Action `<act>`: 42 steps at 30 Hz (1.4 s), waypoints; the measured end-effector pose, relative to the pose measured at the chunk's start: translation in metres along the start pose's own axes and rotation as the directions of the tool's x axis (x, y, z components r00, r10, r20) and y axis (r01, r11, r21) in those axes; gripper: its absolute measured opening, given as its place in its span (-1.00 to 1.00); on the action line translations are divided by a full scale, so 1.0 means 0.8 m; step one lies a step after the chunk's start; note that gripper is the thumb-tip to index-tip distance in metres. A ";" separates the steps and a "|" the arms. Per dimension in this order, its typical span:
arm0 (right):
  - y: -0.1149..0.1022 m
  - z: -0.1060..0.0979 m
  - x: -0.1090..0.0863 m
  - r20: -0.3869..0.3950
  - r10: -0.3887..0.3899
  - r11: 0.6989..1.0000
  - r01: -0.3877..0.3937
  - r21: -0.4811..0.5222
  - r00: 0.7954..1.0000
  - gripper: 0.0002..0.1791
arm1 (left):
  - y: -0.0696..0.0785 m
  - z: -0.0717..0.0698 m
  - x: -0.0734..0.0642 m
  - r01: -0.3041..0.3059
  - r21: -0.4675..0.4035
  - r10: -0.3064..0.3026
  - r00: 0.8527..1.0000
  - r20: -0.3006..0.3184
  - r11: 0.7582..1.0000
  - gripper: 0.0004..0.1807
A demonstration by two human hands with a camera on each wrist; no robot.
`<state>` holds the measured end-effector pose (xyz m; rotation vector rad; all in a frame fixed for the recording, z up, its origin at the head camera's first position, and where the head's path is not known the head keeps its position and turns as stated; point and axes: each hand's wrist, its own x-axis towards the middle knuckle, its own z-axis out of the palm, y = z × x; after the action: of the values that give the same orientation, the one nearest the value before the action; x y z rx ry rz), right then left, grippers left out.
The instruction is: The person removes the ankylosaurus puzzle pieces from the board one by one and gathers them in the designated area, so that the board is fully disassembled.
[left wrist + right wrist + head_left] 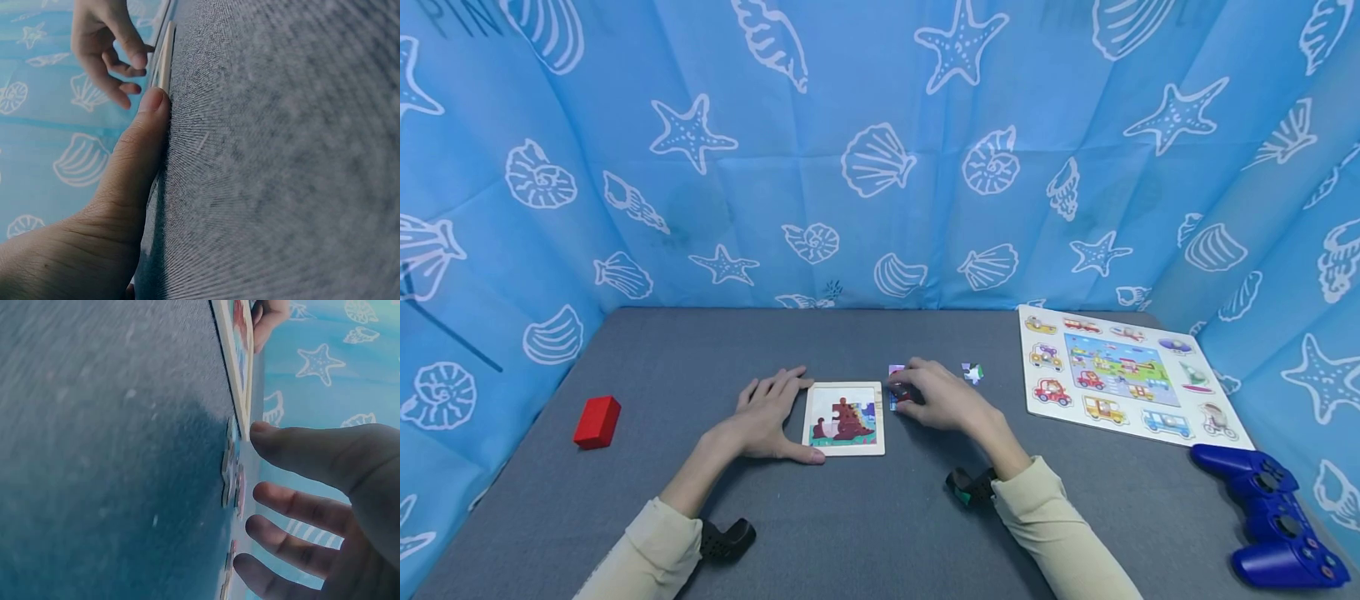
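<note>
A small wooden puzzle tray [881, 446] lies flat on the table, with part of a brown dinosaur picture [852, 421] filled in at its lower right. My left hand [767, 417] rests at the tray's left side, fingers spread and thumb by the lower left corner. Just right of the tray, my right hand [943, 396] hovers over loose puzzle pieces [894, 402], which it partly hides. In the right wrist view its thumb and fingers are apart, above the flat pieces [230, 469], with nothing visible pinched between them. Another puzzle piece [972, 372] lies beyond that hand.
A white vehicle peg board [1037, 400] lies at the back right, with a blue game controller [1273, 517] in front of it. Far left stands a red block [597, 422]. Behind the grey table [850, 533] hangs a blue seashell curtain [820, 183].
</note>
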<state>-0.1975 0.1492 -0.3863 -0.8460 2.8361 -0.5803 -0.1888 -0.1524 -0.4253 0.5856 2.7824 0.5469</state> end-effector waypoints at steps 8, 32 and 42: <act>-0.017 0.001 0.007 -0.012 -0.037 0.999 0.037 0.012 0.999 -0.55 | 0.001 0.000 0.000 0.011 0.001 -0.011 1.000 0.005 1.000 0.30; -0.072 0.019 0.040 0.105 -0.151 0.988 0.146 0.055 0.983 -0.57 | 0.000 -0.002 -0.002 -0.010 -0.009 0.010 1.000 0.017 1.000 0.30; -0.074 0.029 0.044 0.146 -0.124 0.992 0.124 0.009 0.981 -0.56 | 0.000 -0.001 -0.001 -0.004 -0.011 0.005 1.000 0.017 1.000 0.30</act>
<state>-0.1921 0.0766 -0.3847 -1.0262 2.6660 -0.5102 -0.1881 -0.1531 -0.4246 0.5916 2.7615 0.5550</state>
